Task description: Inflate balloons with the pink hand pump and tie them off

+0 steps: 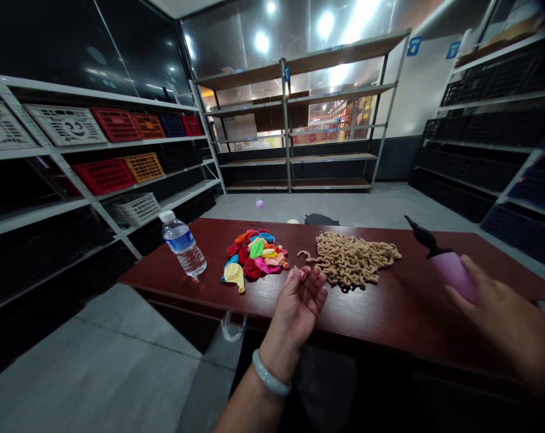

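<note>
My left hand [299,310], palm up over the front of the table, pinches a small pink balloon [296,275] between thumb and forefinger, its other fingers loosely curled. A jade-coloured bangle is on that wrist. At the right my right hand [493,307], blurred, grips a purple balloon pump [455,273] with a black nozzle pointing up and left. Just beyond my left hand lies a heap of uninflated balloons [257,252] in many colours. To its right is a pile of tan, curled, worm-like pieces [356,258].
A water bottle [182,243] stands at the left of the dark red table [173,294]. A clear plastic bag [233,326] hangs below its front edge. A small purple ball-like thing [260,204] is on the floor beyond. Shelves with crates [114,123] line the left.
</note>
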Available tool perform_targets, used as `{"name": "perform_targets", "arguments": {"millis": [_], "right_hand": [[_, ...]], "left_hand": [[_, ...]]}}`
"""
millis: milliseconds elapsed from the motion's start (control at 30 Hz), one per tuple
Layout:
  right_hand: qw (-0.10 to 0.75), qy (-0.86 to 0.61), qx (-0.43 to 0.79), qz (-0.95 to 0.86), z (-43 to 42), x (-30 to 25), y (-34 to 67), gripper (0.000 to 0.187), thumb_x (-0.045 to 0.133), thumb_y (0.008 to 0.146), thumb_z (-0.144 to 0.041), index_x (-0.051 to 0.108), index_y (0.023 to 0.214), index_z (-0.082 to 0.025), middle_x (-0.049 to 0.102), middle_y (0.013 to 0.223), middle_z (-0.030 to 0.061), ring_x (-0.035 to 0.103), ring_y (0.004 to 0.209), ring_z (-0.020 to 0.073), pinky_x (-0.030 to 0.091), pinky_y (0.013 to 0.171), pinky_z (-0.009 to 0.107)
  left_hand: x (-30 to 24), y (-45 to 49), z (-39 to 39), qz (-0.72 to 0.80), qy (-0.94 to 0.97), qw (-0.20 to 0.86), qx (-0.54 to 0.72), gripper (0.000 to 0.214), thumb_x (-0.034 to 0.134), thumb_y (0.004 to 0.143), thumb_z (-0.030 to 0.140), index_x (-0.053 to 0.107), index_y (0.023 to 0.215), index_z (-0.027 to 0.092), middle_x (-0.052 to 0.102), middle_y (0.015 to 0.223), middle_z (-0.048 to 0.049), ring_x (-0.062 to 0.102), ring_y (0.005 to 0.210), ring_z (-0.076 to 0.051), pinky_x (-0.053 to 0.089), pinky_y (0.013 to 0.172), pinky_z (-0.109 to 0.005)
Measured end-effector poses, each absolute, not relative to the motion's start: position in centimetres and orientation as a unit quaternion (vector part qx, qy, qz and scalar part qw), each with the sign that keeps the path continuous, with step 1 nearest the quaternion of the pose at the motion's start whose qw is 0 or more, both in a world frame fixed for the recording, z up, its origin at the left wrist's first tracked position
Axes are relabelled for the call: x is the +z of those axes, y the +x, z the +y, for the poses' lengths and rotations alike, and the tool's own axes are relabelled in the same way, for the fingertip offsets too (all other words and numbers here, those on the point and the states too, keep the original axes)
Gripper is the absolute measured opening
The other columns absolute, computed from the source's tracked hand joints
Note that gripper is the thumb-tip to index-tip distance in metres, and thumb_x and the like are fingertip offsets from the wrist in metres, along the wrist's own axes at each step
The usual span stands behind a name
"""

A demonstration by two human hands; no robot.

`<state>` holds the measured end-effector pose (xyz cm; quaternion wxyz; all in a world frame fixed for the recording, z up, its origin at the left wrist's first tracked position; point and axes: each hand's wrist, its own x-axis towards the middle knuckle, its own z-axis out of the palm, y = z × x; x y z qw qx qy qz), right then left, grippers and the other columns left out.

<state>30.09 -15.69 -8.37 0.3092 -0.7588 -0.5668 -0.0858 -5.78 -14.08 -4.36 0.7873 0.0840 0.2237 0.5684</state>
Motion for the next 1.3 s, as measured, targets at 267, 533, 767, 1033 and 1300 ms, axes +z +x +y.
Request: {"name": "perform_targets", "arguments": {"millis": [267, 533, 767, 1033, 1300], "right_hand": [[0.302, -0.583, 0.092, -0.749, -24.6, -11.2, 18.0, 0.07, 0.059, 0.086, -0.048, 0.034, 0.149, -0.031, 0.057, 0.138, 0.0069, 0.061, 0.117, 0.0254, 0.053, 0.094, 0.037], [0.305, -0.572, 0.116, -0.752, -26.2, -10.5, 17.4, 0.065, 0.063, 0.082, -0.041, 0.046, 0.144, -0.031, 0.062, 0.131, 0.0067, 0.065, 0.109, 0.0278, 0.056, 0.089, 0.035], [0.308, -0.582, 0.119, -0.743, -26.3, -10.0, 16.9, 0.063, 0.065, 0.08, -0.043, 0.05, 0.141, -0.033, 0.066, 0.126, 0.0041, 0.068, 0.102, 0.0265, 0.058, 0.083, 0.032], [0.298, -0.567, 0.083, -0.764, -26.2, -10.9, 17.2, 0.068, 0.063, 0.084, -0.043, 0.039, 0.147, -0.035, 0.062, 0.132, 0.002, 0.067, 0.107, 0.0229, 0.058, 0.086, 0.03], [0.305, -0.56, 0.107, -0.763, -26.3, -11.0, 17.6, 0.067, 0.066, 0.081, -0.04, 0.045, 0.144, -0.034, 0.061, 0.133, 0.0028, 0.065, 0.109, 0.0286, 0.057, 0.088, 0.034]], "left_hand": [[-4.2, -5.9, -13.4, 0.219, 0.055, 0.78, 0.583, 0.014, 0.063, 0.088, 0.027, 0.066, 0.086, 0.015, 0.073, 0.083, -0.0051, 0.07, 0.08, -0.015, 0.053, 0.085, -0.032], [-3.9, -6.0, -13.5, 0.238, 0.074, 0.766, 0.593, 0.016, 0.062, 0.088, 0.028, 0.067, 0.087, 0.013, 0.073, 0.093, -0.009, 0.07, 0.09, -0.019, 0.053, 0.09, -0.035], [-4.5, -5.3, -14.5, 0.27, 0.204, 0.722, 0.603, 0.025, 0.068, 0.083, 0.039, 0.066, 0.083, 0.015, 0.071, 0.088, -0.0072, 0.068, 0.086, -0.02, 0.052, 0.088, -0.038], [-4.5, -4.5, -15.5, 0.301, 0.296, 0.68, 0.599, 0.033, 0.065, 0.083, 0.047, 0.066, 0.082, 0.014, 0.07, 0.088, -0.0093, 0.066, 0.086, -0.019, 0.049, 0.083, -0.031], [-4.4, -4.1, -16.4, 0.301, 0.283, 0.675, 0.611, 0.033, 0.064, 0.085, 0.046, 0.065, 0.088, 0.014, 0.071, 0.091, -0.0105, 0.066, 0.095, -0.022, 0.048, 0.086, -0.032]]}}
